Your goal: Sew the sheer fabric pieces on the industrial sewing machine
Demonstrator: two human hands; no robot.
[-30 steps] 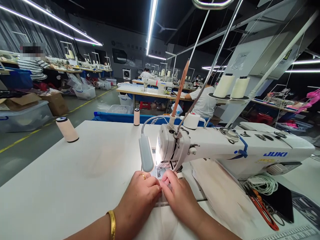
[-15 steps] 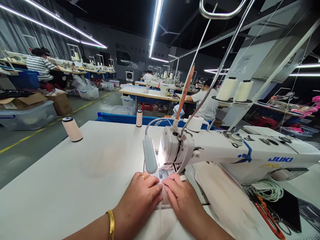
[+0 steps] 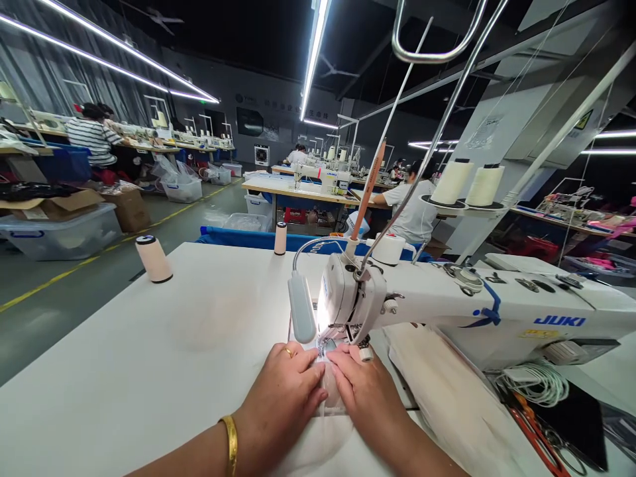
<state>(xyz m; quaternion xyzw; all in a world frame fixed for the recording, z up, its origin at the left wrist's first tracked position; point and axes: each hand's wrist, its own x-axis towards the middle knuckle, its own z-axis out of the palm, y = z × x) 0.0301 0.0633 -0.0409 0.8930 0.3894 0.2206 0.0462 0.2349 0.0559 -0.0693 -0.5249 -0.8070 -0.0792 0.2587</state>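
A thin, sheer pale fabric point(image 3: 330, 392) lies on the bed of a white sewing machine point(image 3: 427, 298), its near end trailing over the table edge toward me. On its left side my left hand point(image 3: 285, 391) has thumb and fingers pressed together on the cloth, fingertips close to the presser foot point(image 3: 324, 346). From the right, my right hand point(image 3: 365, 384) likewise grips the cloth with bent fingers beside the foot. The fingertips partly cover the stitching spot. A lit lamp point(image 3: 302, 309) hangs just above my left hand.
Folded beige fabric point(image 3: 437, 371) lies right of my right arm, with orange-handled scissors point(image 3: 534, 437), a coiled white cord point(image 3: 539, 383) and a dark flat panel point(image 3: 571, 417) beyond. Two thread cones point(image 3: 154, 258) point(image 3: 281, 238) stand along the table's far side. Co-workers sit at machines behind.
My view has tilted up slightly, so the surroundings sit lower in the picture. Both hands stay at the presser foot on the fabric, with only slight finger shifts.
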